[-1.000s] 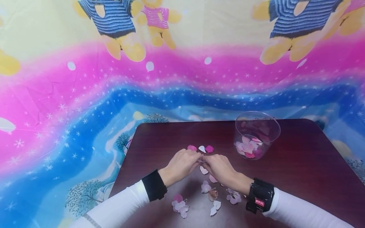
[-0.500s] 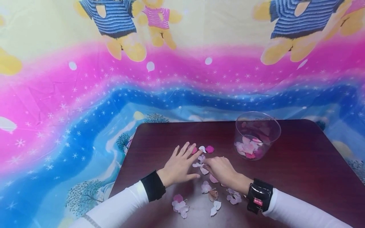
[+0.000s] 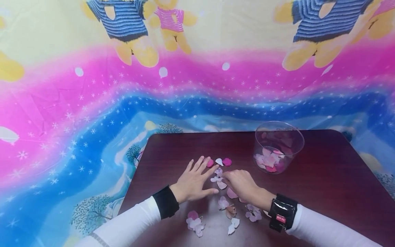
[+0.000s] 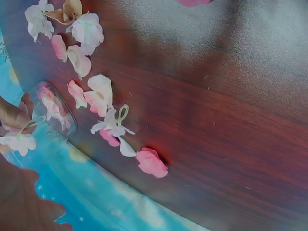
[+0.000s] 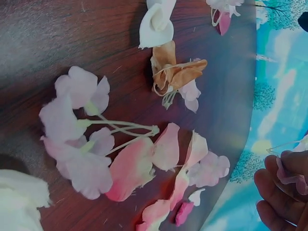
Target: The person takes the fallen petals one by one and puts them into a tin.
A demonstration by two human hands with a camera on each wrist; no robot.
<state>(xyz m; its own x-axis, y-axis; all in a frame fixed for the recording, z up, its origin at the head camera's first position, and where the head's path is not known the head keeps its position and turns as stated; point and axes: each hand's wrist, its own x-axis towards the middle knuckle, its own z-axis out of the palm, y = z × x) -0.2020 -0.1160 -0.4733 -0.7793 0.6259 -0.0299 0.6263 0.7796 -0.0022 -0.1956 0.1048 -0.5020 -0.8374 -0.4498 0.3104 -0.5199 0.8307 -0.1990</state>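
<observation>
Left of the tub point(image 3: 286, 154), the right hand point(image 3: 243, 186) pinches a flower point(image 4: 20, 144), perhaps lightly to keep it uncrushed; the left hand point(image 3: 192, 181), fingers spread, holds nothing.

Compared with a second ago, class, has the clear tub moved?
No: in the head view, the clear tub shows no visible shift, left, right, nearer or farther, relative to the table's far edge.

Left hand point(image 3: 192, 181) splayed, right hand point(image 3: 242, 182) curled
</observation>
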